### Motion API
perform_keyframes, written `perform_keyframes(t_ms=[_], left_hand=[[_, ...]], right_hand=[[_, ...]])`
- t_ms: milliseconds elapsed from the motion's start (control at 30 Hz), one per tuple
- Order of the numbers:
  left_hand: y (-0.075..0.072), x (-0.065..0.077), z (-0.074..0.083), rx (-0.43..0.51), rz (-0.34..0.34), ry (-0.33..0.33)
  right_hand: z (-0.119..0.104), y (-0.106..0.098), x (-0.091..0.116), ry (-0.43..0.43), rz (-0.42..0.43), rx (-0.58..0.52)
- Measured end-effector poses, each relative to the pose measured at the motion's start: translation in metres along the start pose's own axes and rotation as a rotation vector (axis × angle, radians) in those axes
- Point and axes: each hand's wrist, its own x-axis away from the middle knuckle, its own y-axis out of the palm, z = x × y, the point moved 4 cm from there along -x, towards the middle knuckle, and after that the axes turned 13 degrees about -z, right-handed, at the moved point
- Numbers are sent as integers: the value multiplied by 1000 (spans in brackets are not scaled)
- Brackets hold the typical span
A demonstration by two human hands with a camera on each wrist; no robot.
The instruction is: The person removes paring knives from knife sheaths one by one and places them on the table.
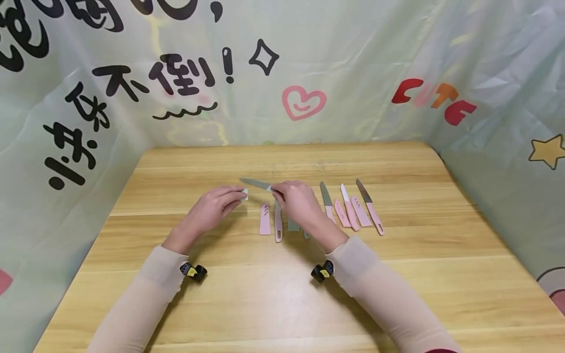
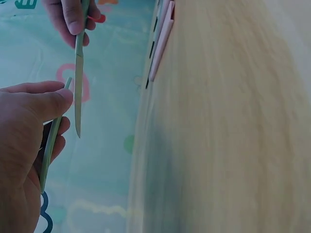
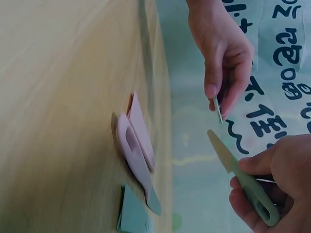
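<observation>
My left hand [image 1: 216, 205] pinches a pale green blade cover [image 2: 54, 136], mostly hidden by the fingers and palm in the left wrist view. My right hand [image 1: 301, 202] grips the green handle of a small knife [image 3: 250, 187], with its blade pointing left toward the cover. The blade and the cover are apart, both held above the table. Below the hands lie a pink blade cover [image 1: 265, 221], a pink-handled knife [image 1: 278, 225] and a green blade cover [image 1: 293, 226]. A green handle end [image 1: 306, 235] shows partly from under my right forearm.
Right of my right hand lie several pink-handled knives, the outermost knife [image 1: 371, 208] angled, with pink covers such as a speckled cover [image 1: 342, 213] between them. The wooden table [image 1: 282, 314] ends at a printed cloth backdrop [image 1: 353, 63] behind and at both sides.
</observation>
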Motion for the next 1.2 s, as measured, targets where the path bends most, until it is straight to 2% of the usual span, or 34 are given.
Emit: perform_keyframes(t_ms=[200,500,700,933,1067,1200], left_hand=[[0,5,-3,-4,-29,-11],[3,10,-8,5,-70,-29],[3,13,-10,3,-92,-52],[4,14,-10,-6,-98,-41],[4,14,-10,9,-127,-50],[4,14,-13,39,-175,-87]], right_hand=[[-8,8,-5,47,-40,2],[-13,19,-16,150,-103,80],[-15,29,-22,214,-135,23],[-17,41,-24,305,-207,-4],[-20,47,-27,323,-265,37],[-27,53,-32,331,-330,52]])
